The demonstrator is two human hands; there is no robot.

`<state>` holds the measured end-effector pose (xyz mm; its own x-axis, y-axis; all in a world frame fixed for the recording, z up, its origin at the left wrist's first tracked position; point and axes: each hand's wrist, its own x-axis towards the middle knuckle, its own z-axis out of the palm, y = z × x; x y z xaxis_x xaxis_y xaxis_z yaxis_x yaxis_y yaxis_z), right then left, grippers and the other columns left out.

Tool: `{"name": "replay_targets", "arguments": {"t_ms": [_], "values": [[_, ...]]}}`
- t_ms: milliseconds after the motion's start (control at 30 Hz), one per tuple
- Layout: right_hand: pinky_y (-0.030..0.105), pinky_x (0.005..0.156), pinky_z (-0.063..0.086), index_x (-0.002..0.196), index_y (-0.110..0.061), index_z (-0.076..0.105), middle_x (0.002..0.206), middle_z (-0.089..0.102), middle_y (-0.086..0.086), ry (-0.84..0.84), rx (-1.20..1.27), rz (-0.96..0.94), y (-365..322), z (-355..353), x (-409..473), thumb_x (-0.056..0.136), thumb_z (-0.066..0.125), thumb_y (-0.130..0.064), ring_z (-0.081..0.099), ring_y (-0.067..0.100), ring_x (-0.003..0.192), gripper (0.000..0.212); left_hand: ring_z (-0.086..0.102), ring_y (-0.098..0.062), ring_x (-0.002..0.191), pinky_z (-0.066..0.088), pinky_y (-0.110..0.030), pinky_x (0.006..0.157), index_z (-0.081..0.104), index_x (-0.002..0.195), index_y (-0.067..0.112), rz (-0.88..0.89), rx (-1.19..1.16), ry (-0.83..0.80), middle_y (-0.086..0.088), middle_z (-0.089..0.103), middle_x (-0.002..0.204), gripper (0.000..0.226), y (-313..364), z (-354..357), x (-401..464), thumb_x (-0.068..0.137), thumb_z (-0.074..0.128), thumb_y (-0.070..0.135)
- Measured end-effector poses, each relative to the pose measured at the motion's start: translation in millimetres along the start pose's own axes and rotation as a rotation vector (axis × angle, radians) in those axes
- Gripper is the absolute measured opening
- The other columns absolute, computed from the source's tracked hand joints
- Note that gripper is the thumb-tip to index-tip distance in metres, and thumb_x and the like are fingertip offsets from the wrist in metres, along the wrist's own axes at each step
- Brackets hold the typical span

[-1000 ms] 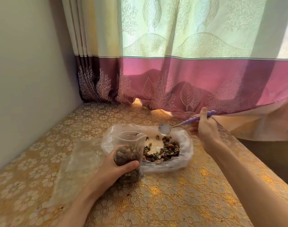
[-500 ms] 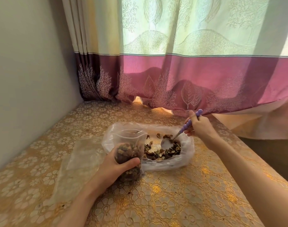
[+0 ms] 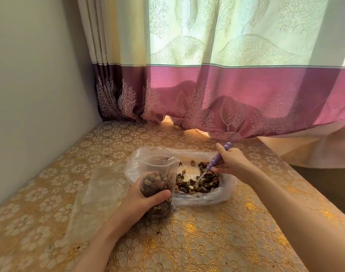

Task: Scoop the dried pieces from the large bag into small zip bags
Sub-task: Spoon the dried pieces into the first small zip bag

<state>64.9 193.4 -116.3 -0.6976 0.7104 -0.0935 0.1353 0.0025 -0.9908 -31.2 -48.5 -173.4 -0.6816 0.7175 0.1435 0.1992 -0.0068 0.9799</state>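
Two bare forearms in view, no sleeves, no gloves. Left hand (image 3: 140,199): forearm enters from the 6 o'clock edge, uncovered to the frame edge. Right hand (image 3: 231,162): forearm enters from the 4 o'clock corner, likewise uncovered. No watch, bracelet or ring seen on either wrist or on the visible fingers (image 3: 219,170). Nails short and unpainted where visible.

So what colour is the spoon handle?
Purple, ribbed spoon handle; it shows in the head view.
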Motion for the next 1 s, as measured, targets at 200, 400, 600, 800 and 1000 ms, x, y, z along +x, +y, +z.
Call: {"name": "replay_targets", "arguments": {"t_ms": [200,400,600,800,1000], "values": [[0.023,0.045,0.055,0.064,0.001,0.054,0.051,0.064,0.014,0.061,0.157,0.047,2.6,-4.4,2.4,0.101,0.042,-0.024,0.068,0.022,0.051,0.046,0.066,-0.002,0.089,0.051,-0.014,0.070,0.057,0.107,0.030,-0.006,0.005,0.011,0.014,0.071,0.095,0.059,-1.8,-0.3,0.6,0.053,0.079,0.039],[0.023,0.047,0.054,0.067,0.006,0.056,0.057,0.066,0.018,0.033,0.311,0.012,-13.2,-5.3,2.8,0.101,0.038,-0.029,0.068,0.022,0.053,0.052,0.066,-0.002,0.088,0.052,-0.014,0.068,0.057,0.107,0.031,-0.016,-0.005,0.015,0.012,0.071,0.095,0.060,-1.1,-0.3,0.5,0.052,0.080,0.039],[0.020,0.042,0.050,0.057,0.002,0.056,0.054,0.066,0.016,-0.003,0.388,-0.093,-58.4,10.2,-6.7,0.102,0.036,-0.031,0.067,0.019,0.050,0.059,0.067,-0.005,0.090,0.053,-0.018,0.072,0.056,0.110,0.029,-0.016,-0.013,-0.009,0.012,0.071,0.096,0.071,0.1,-0.3,-0.3,0.046,0.082,0.047],[0.021,0.042,0.051,0.058,-0.002,0.057,0.056,0.066,0.014,-0.096,0.353,-0.199,-79.4,33.5,-25.3,0.101,0.039,-0.031,0.067,0.020,0.051,0.056,0.067,-0.005,0.090,0.052,-0.017,0.071,0.056,0.114,0.026,-0.012,-0.002,-0.018,0.010,0.071,0.098,0.081,-0.7,-1.8,0.4,0.042,0.079,0.054],[0.023,0.042,0.050,0.060,-0.003,0.053,0.054,0.065,0.014,-0.188,0.245,-0.473,-83.1,46.9,-42.3,0.101,0.039,-0.022,0.064,0.023,0.048,0.047,0.066,-0.005,0.091,0.052,-0.022,0.077,0.056,0.112,0.030,-0.035,-0.011,-0.008,0.011,0.071,0.098,0.087,-1.2,-1.7,1.3,0.035,0.081,0.061]]}}
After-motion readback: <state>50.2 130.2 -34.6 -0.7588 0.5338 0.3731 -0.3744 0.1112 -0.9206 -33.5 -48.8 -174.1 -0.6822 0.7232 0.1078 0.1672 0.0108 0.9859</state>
